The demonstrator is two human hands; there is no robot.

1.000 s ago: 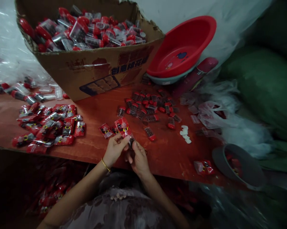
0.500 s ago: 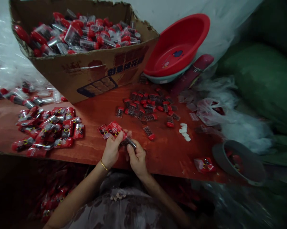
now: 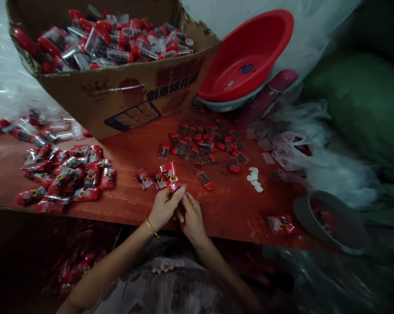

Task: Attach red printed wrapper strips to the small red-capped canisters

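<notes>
A small red printed plastic packet [image 3: 169, 172] points up and away from my fingers. My left hand [image 3: 164, 207], with a gold bangle at the wrist, is closed on its lower end. My right hand [image 3: 193, 214] meets it there, fingers bent and pinched at the same end; what lies between the fingertips is mostly hidden. Just beyond them, flat red packets [image 3: 143, 178] lie on the table [image 3: 125, 205]. To the right is a clear, red-capped tube of dark beads [image 3: 204, 180], in front of a loose pile of similar tubes [image 3: 197, 146].
A cardboard box [image 3: 131, 93] heaped with larger red-capped tubes stands at the back left. Filled packets [image 3: 69, 174] are piled at left. A red basin [image 3: 249, 56], a pink bottle [image 3: 268, 93], white pieces [image 3: 255, 179] and a grey bowl [image 3: 330, 222] sit toward the right.
The dark tube that showed between my hands is now out of sight. The red packet has turned upright, and my hands have drawn together, slightly nearer to me.
</notes>
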